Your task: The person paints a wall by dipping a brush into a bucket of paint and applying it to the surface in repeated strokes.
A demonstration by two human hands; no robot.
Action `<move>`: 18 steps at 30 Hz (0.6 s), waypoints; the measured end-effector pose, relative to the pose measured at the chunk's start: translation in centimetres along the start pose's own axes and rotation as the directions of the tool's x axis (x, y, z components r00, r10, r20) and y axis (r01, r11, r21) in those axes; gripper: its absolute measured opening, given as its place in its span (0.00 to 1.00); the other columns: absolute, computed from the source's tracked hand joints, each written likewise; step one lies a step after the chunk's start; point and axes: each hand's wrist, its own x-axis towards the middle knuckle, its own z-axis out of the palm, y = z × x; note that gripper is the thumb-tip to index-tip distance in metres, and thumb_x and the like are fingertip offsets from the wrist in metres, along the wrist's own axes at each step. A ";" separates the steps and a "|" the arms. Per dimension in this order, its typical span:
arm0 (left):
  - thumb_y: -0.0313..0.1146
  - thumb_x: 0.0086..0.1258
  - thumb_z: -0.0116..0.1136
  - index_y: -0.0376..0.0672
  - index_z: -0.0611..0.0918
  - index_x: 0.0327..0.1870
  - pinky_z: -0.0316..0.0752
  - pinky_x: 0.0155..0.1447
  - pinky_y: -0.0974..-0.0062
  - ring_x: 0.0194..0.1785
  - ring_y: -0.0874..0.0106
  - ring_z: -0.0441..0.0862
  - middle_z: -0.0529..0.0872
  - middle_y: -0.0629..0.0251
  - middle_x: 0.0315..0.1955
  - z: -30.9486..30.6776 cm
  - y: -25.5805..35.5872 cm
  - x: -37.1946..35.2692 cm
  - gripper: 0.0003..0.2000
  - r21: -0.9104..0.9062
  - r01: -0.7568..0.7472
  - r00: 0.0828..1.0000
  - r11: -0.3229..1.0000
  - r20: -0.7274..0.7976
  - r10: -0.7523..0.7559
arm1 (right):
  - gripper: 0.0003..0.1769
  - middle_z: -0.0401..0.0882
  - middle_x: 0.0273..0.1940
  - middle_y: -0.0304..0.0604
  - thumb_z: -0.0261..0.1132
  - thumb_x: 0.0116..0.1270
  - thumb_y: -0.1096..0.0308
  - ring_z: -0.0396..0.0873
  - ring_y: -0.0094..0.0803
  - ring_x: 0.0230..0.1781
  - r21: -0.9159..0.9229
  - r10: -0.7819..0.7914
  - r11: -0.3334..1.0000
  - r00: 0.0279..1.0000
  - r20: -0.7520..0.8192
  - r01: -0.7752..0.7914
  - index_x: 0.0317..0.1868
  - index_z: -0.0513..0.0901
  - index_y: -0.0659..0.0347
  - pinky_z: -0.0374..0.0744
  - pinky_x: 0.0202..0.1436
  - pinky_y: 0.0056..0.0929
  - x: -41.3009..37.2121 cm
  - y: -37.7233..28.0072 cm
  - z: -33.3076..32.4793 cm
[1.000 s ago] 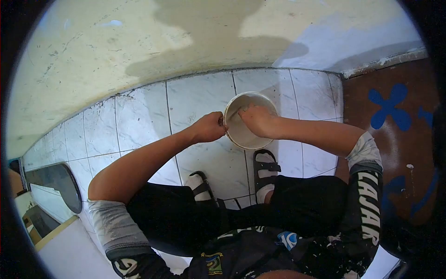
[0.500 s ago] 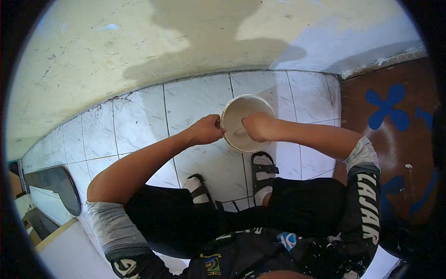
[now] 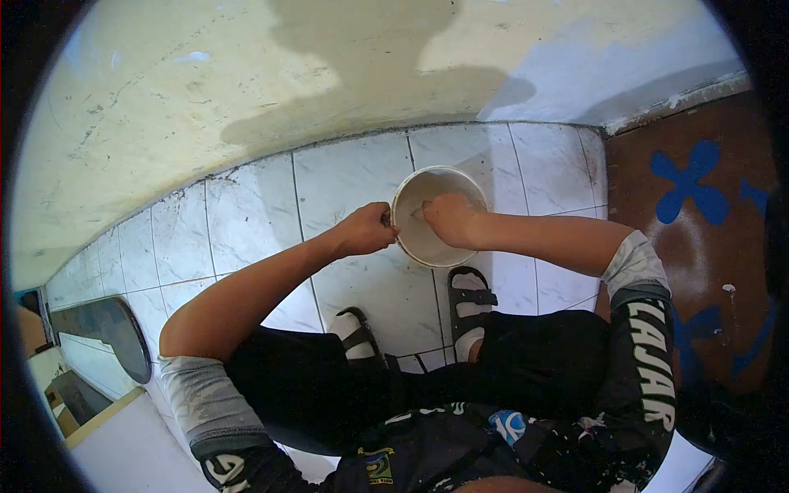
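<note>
A round, pale bucket (image 3: 416,238) stands on the tiled floor in front of my feet. My left hand (image 3: 366,229) is closed on its left rim, the thumb and fingers pinching the edge. Inside the bucket's opening is my right hand (image 3: 454,220), curled into a fist with the knuckles to the left. Whatever that fist holds, if anything, is hidden by the fingers and the bucket wall. The inside of the bucket looks whitish, and its contents are hard to make out.
White marbled tiles (image 3: 349,177) run up to a scuffed yellowish wall (image 3: 189,123) ahead. On the right lies a brown surface with a blue flower shape (image 3: 689,182). A dark-edged rounded object (image 3: 131,345) is at far left. My sandalled feet are just behind the bucket.
My right hand has shifted slightly up and left inside the bucket. The left hand keeps its hold on the rim. The view has moved only a little.
</note>
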 end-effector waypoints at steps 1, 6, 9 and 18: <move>0.37 0.76 0.58 0.29 0.79 0.49 0.82 0.48 0.67 0.40 0.66 0.85 0.87 0.55 0.38 0.0 -0.1 0.0 0.16 -0.005 0.001 1.000 1.000 0.001 -0.001 | 0.12 0.88 0.39 0.58 0.64 0.59 0.73 0.89 0.50 0.41 0.016 -0.003 1.000 0.999 0.048 0.002 0.43 0.87 0.66 0.87 0.41 0.46 -0.1 -0.1 -0.2; 0.37 0.75 0.58 0.28 0.78 0.49 0.82 0.48 0.67 0.40 0.67 0.85 0.87 0.54 0.38 -0.1 0.3 -0.1 0.17 0.039 0.007 1.000 0.999 -0.006 -0.007 | 0.12 0.89 0.41 0.58 0.68 0.57 0.69 0.89 0.53 0.41 0.023 0.034 0.999 0.972 0.234 -0.040 0.40 0.90 0.64 0.86 0.44 0.50 -0.9 0.0 -4.6; 0.37 0.75 0.58 0.28 0.78 0.50 0.82 0.48 0.67 0.40 0.67 0.85 0.87 0.54 0.39 -0.1 0.4 -0.4 0.17 0.030 0.008 1.000 1.000 -0.012 -0.008 | 0.16 0.87 0.36 0.60 0.64 0.60 0.62 0.88 0.57 0.38 0.146 0.014 0.988 0.980 0.199 -0.044 0.38 0.87 0.68 0.85 0.43 0.48 -1.5 1.4 -6.9; 0.35 0.75 0.58 0.29 0.78 0.50 0.82 0.49 0.67 0.41 0.67 0.86 0.88 0.53 0.39 -0.5 0.7 -0.7 0.15 0.041 0.001 1.000 0.999 0.003 -0.001 | 0.18 0.84 0.25 0.50 0.58 0.68 0.60 0.83 0.38 0.23 0.532 -0.007 0.840 0.979 0.206 -0.106 0.35 0.84 0.69 0.80 0.31 0.38 -4.9 9.0 -9.9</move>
